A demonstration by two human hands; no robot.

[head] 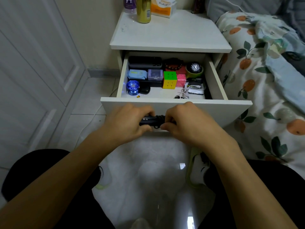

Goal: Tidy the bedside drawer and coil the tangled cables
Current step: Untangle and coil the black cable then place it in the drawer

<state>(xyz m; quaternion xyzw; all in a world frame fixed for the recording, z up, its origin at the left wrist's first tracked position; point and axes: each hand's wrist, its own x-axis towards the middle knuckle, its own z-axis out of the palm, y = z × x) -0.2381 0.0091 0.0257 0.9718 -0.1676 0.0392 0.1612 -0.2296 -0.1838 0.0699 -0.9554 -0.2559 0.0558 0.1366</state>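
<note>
The white bedside drawer (pixel 175 104) stands pulled open in front of me. Just below its front panel both hands hold a bundled black cable (pixel 152 121). My left hand (pixel 127 123) grips the bundle's left end, and my right hand (pixel 184 123) pinches its right end, where the cable is wound around itself. Inside the drawer at the front right lies a tangled white cable (pixel 184 93). A colourful puzzle cube (pixel 170 80), a blue yo-yo (pixel 132 87) and a black watch (pixel 195 67) sit in the drawer too.
A gold can (pixel 144 10), a purple bottle (pixel 129 4) and a tissue pack (pixel 162 6) stand on the nightstand top (pixel 170 33). A bed with fruit-print bedding (pixel 264 80) is close on the right. A white door (pixel 33 63) is on the left, and my knees frame the tiled floor.
</note>
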